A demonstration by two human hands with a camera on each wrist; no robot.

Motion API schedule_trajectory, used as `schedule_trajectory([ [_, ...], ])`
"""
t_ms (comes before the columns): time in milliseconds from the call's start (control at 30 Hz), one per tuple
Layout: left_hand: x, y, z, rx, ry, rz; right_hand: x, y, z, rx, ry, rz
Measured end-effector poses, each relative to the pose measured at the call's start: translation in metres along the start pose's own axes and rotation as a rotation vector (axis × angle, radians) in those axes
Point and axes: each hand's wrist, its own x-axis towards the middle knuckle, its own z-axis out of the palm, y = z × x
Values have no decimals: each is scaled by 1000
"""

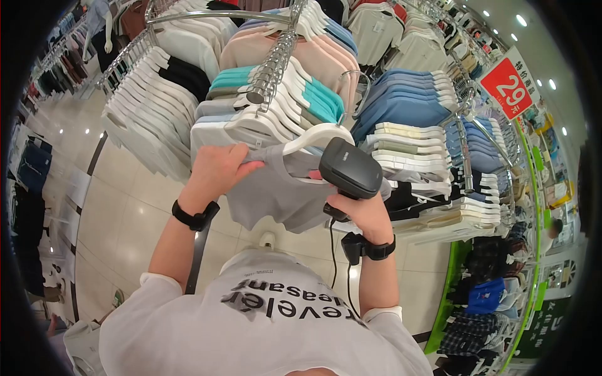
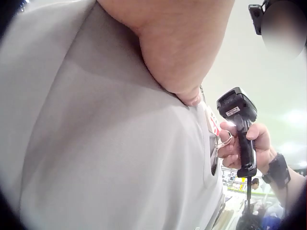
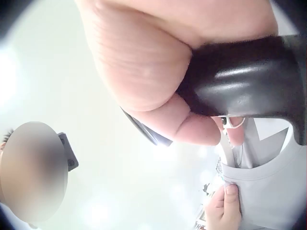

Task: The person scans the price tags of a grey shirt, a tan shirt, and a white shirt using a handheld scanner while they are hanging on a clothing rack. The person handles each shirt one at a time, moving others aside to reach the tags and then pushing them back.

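My left hand (image 1: 216,174) pinches the shoulder of a light grey T-shirt (image 1: 266,203), thumb on the fabric. The shirt hangs on a white hanger (image 1: 318,134) at the front of a rack. A black handheld barcode scanner (image 1: 351,164) is in my right hand (image 1: 362,213), held over the shirt's neckline, its cord trailing down. In the left wrist view, my right fingers curl about the scanner's handle (image 2: 247,151). A red-and-white price tag (image 2: 212,123) on a white loop shows beside those fingers, at the collar. The right wrist view shows the grey neckline (image 3: 268,175) below the handle.
A chrome rack arm (image 1: 266,75) points toward me above the hanging shirts. White shirts (image 1: 150,113) hang at left, blue shirts (image 1: 404,94) at right. A red price sign (image 1: 509,83) stands at upper right. Tiled floor (image 1: 125,219) lies below.
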Motion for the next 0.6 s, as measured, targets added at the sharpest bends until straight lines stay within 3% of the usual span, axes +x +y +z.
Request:
schedule_trajectory([
  [100, 0, -1, -2, -8, -7, -3, -1, -3, -5, 64, 4, -38],
  [267, 5, 3, -3, -22, 12, 17, 4, -3, -9, -102, -20, -163],
  [300, 6, 4, -3, -22, 13, 18, 3, -7, -10, -103, -19, -164],
  [367, 8, 4, -3, 52, 7, 38, -3, -22, -10, -127, -28, 9],
  [500, 11, 2, -2, 67, 5, 78, -2, -42, -9, -51, -45, -48],
  [600, 12, 1, -3, 75, -36, 98, 4, -57, -18, 503, -245, 140],
])
